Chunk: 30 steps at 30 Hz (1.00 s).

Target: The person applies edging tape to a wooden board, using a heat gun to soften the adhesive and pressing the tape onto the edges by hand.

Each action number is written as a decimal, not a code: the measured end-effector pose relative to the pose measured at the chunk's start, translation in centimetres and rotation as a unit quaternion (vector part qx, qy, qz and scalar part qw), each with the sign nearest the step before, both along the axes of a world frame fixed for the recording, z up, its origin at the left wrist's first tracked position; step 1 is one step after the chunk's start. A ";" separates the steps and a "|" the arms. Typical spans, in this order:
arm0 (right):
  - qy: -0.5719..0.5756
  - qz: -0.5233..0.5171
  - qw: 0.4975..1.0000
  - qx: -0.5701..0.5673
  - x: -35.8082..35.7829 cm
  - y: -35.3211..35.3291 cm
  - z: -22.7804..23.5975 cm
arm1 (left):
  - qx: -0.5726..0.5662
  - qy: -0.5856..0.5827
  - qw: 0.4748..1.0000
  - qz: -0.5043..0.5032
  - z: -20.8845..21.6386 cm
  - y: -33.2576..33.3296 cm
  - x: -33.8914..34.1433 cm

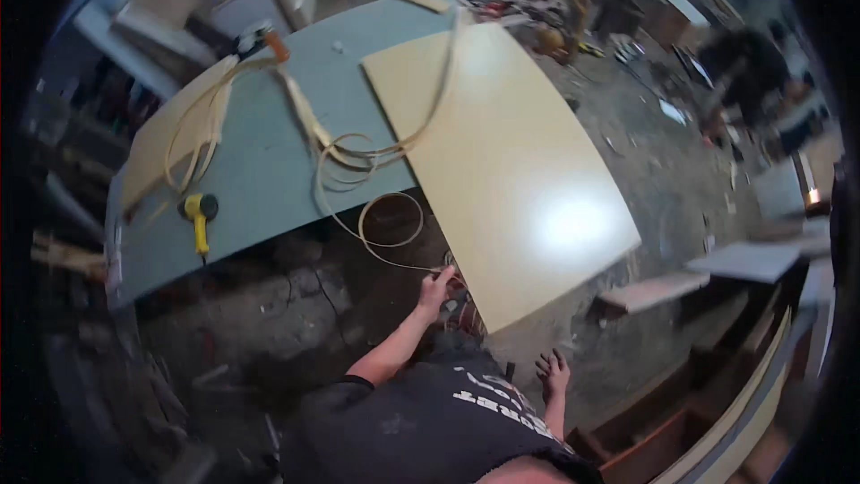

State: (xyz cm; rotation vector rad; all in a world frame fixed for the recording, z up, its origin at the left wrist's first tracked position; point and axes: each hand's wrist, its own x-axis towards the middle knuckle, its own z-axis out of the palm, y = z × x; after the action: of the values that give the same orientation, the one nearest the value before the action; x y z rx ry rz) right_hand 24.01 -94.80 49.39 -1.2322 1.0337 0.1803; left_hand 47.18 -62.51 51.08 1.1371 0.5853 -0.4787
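Observation:
My left hand point(436, 291) is closed on the end of a thin, pale edge-banding strip point(392, 244), beside the near left edge of a large cream panel point(511, 170). The strip loops back from my fingers across the work table and over the panel. It is tangled in several coils point(354, 157) at the panel's left edge. My right hand point(554, 372) hangs low, off the panel's near right side, with its fingers apart and nothing in them. The panel overhangs the front of the blue-grey table point(269, 152).
A yellow heat gun point(199, 215) lies near the table's front left edge. Another cream board point(170, 139) rests at the table's left, near an orange-handled tool point(276, 47). Loose boards point(654, 291) and a brown wooden box frame point(658, 448) stand to my right. Scraps litter the floor.

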 end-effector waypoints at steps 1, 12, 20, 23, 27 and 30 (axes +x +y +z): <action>0.021 -0.006 0.999 -0.023 1.0 -2.4 0.6 | -0.027 -0.010 0.999 0.026 2.2 -1.7 0.3; 0.063 0.142 0.987 -0.046 5.0 -22.6 -11.3 | 0.046 -0.042 0.987 0.149 0.2 -1.4 -2.8; 0.016 0.445 0.895 0.020 9.1 -22.4 -14.0 | 0.181 -0.038 0.951 0.249 -4.1 -3.2 -7.3; 0.074 0.485 0.871 0.027 12.4 -24.8 -12.8 | 0.282 0.021 0.932 0.226 -9.0 -6.0 -19.2; 0.094 0.529 0.843 -0.017 17.0 -35.4 -17.1 | 0.330 0.119 0.929 0.119 -7.7 -16.0 -33.6; 0.015 0.583 0.806 -0.100 21.2 -43.2 -24.6 | 0.329 0.081 0.935 0.108 -7.9 -18.4 -39.2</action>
State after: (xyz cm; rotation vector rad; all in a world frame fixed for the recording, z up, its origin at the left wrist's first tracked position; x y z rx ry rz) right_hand 45.21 -138.04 24.75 -1.9345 0.1719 1.0631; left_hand 8.03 -80.87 43.18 1.6529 1.0511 -0.1813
